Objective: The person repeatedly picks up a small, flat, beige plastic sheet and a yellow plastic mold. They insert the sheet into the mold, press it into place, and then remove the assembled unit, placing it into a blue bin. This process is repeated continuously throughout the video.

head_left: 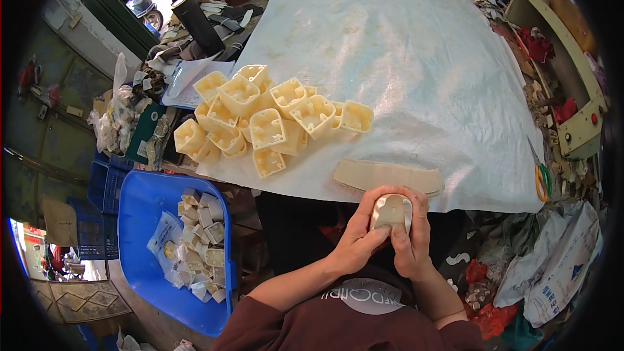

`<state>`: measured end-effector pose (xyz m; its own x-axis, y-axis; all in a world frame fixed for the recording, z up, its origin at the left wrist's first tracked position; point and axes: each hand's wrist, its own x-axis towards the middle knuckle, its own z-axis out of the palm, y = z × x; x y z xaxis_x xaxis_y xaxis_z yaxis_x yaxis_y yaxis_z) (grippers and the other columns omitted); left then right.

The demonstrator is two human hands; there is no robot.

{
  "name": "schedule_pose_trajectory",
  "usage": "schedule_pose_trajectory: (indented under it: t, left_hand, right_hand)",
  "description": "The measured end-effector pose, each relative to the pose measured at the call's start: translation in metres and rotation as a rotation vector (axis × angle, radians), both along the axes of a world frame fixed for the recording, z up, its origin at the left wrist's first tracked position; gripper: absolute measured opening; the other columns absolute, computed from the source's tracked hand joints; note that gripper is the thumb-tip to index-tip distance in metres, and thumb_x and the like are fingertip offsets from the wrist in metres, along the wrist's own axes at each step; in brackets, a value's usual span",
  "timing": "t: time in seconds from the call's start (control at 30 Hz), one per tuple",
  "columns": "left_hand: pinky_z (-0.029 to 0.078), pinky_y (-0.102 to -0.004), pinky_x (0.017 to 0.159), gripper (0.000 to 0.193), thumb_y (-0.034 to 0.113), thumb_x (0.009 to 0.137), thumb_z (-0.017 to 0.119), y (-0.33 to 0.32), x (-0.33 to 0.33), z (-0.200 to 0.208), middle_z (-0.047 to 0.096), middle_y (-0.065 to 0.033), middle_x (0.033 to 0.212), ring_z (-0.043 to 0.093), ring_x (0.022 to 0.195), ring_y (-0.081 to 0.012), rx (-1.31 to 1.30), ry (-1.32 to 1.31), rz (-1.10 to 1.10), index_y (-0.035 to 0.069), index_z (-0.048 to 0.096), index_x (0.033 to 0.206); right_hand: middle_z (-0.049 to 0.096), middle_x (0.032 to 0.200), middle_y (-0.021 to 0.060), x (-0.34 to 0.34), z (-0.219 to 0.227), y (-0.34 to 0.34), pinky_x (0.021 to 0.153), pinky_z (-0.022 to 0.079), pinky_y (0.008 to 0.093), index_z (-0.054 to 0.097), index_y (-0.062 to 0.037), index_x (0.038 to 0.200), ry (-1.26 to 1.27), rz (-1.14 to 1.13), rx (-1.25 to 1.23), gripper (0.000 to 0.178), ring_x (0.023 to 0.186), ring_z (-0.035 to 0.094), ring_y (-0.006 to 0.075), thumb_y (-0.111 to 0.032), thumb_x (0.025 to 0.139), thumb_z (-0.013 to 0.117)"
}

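Observation:
Between both hands is a cream block, apparently a shoe heel (392, 205), its rounded flat face turned up and a shiny beige band around its side. My left hand (354, 240) wraps its left side, and my right hand (416, 240) grips the right. Both thumbs press at the near edge; fingers curl around the far side and hide part of it. Just beyond the hands, a stack of curved beige strips (387, 174) lies along the table's near edge. Farther left, a pile of hollow cream plastic heels (268, 129) sits on the white sheet (390, 45).
Left of me stands a blue tub (130, 234) holding many covered-looking heels (208, 234) and a plastic bag. Scissors (542, 179) with orange and green handles lie at the table's right edge. A black cylinder (197, 24) stands far left; white sacks (559, 266) lie lower right.

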<state>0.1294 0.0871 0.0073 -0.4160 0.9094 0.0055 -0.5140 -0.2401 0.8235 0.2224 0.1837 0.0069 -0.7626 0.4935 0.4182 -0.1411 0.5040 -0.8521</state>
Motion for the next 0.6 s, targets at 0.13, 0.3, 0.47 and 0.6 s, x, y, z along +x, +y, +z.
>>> schedule_pose_trajectory:
  t: [0.13, 0.3, 0.47, 0.6]
  left_hand:
    - [0.043, -0.0363, 0.090, 0.055, 0.021, 0.084, 0.055, 0.003, 0.002, -0.004, 0.042, -0.0089, 0.118, 0.046, 0.109, -0.0202, 0.101, -0.126, 0.017, 0.010, 0.029, 0.131]
    - [0.048, -0.0412, 0.081, 0.043, 0.039, 0.092, 0.046, 0.000, -0.003, 0.005, 0.044, -0.0084, 0.118, 0.050, 0.106, -0.0214, 0.101, -0.282, 0.015, 0.013, 0.034, 0.124]
    - [0.044, -0.0289, 0.083, 0.039, 0.017, 0.089, 0.045, 0.008, 0.008, 0.003, 0.046, -0.0083, 0.112, 0.048, 0.100, -0.0155, -0.022, -0.063, 0.182, 0.008, 0.033, 0.124]
    - [0.044, -0.0274, 0.082, 0.049, 0.017, 0.083, 0.054, 0.003, 0.000, -0.001, 0.046, -0.0092, 0.113, 0.049, 0.099, -0.0148, -0.053, -0.014, 0.056, 0.008, 0.031, 0.126]
  right_hand:
    - [0.046, 0.123, 0.0207, -0.004, 0.006, -0.001, 0.091, 0.036, 0.0386, 0.037, 0.0038, 0.129, 0.018, 0.020, -0.100, 0.052, 0.107, 0.047, 0.0321, -0.023, 0.087, 0.049]
    - [0.043, 0.125, 0.0209, 0.002, 0.011, 0.001, 0.093, 0.037, 0.0396, 0.035, 0.0040, 0.130, 0.011, 0.207, -0.576, 0.050, 0.109, 0.046, 0.0328, -0.016, 0.085, 0.048]
    - [0.041, 0.127, 0.0213, -0.009, -0.011, -0.004, 0.094, 0.038, 0.0396, 0.033, 0.0044, 0.131, 0.147, 0.017, 0.033, 0.049, 0.112, 0.045, 0.0355, -0.006, 0.084, 0.044]
    - [0.041, 0.126, 0.0207, -0.007, -0.017, 0.001, 0.095, 0.038, 0.0402, 0.038, 0.0013, 0.129, 0.231, 0.088, -0.025, 0.043, 0.115, 0.042, 0.0347, -0.009, 0.088, 0.042]
